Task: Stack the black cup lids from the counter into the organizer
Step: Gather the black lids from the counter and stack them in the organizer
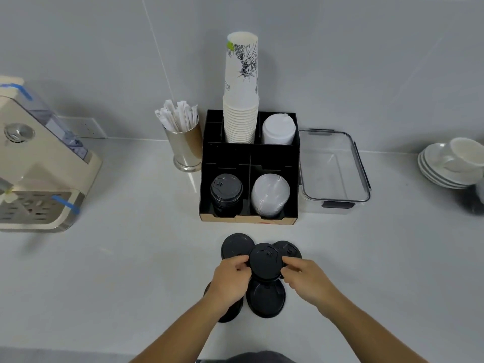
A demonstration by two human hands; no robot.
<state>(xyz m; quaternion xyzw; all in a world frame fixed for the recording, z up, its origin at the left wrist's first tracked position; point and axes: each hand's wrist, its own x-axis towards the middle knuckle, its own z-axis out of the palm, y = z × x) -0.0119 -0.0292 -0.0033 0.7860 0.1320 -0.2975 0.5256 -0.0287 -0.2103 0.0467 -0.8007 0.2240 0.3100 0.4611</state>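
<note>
My left hand (230, 280) and right hand (305, 280) pinch one black lid (264, 260) between their fingertips above the pale counter (131, 271); grey wall (366, 61) behind the organizer (248, 153).

**No readable text in view**

Nothing here can be read as words, numbers or a brand name. The top cup of the paper cup stack (241, 87), standing in the organizer (249, 163) near the back edge of the counter (131, 258), carries a black line drawing and a small green mark, but no letters can be made out. A red mark runs along the organizer's tan front edge, too small to tell. The machine (39, 166) at the counter's left edge shows no legible label.
</note>
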